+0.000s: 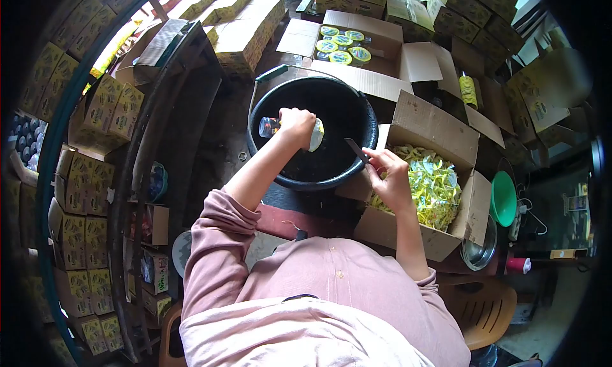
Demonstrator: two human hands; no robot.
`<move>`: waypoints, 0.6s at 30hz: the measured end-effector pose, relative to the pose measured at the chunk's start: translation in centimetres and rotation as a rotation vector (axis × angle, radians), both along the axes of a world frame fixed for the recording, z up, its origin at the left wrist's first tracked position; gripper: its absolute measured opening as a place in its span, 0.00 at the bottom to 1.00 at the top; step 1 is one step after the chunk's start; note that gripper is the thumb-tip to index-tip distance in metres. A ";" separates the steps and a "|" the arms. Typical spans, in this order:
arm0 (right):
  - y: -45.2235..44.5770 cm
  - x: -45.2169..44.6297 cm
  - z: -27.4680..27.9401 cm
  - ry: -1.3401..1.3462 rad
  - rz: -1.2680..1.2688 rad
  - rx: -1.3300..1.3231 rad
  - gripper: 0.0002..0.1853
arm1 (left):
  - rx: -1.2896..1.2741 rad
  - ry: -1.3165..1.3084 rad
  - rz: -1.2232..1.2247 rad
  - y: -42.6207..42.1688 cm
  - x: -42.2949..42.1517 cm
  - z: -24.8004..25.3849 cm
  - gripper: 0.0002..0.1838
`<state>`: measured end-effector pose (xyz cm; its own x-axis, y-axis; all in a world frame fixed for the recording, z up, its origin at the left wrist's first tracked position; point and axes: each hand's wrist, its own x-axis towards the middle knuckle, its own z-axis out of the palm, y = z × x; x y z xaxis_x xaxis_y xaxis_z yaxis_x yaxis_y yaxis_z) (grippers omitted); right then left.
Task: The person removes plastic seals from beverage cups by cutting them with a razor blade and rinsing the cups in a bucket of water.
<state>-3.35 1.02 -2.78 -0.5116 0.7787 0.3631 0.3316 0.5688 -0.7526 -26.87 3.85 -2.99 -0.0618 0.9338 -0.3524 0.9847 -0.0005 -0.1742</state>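
Note:
Over the black bucket [290,179], my left hand [297,126] is wrapped round a clear plastic container [316,136], which lies tilted on its side. A see-through part with dark and orange marks shows on the far side of my fingers. At the bucket's right rim, my right hand [389,176] pinches a thin dark blade [357,150] that points up and left over the opening. The blade and the container are apart. Just beyond my right hand sits an open cardboard box [435,122] full of yellow and clear plastic strips [433,188].
An open carton [363,26] ahead holds several containers with yellow-green lids [341,56]. Stacked lids [468,90] stand to its right. A green bowl [503,198] and a red spool [517,265] lie at the right. Shelves with cartons [86,227] line the left side.

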 end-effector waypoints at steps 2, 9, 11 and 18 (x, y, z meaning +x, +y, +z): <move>0.0 0.0 0.1 0.000 0.001 -0.004 0.17 | 0.053 0.022 -0.024 0.1 -0.2 0.0 0.32; 0.0 -0.1 0.4 -0.004 0.004 -0.009 0.17 | 0.100 0.167 -0.075 0.6 -0.4 0.8 0.34; 0.0 -0.1 0.4 -0.005 0.004 -0.002 0.18 | 0.074 0.200 -0.091 1.1 -0.8 1.1 0.35; -0.5 0.3 0.1 0.015 0.002 0.002 0.18 | 0.080 0.237 -0.115 1.5 -1.1 3.4 0.36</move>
<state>-3.10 0.56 -2.64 -0.5080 0.7767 0.3724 0.3193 0.5713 -0.7561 -27.93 5.31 0.38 -0.0256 0.9637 -0.2657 0.9105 -0.0873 -0.4042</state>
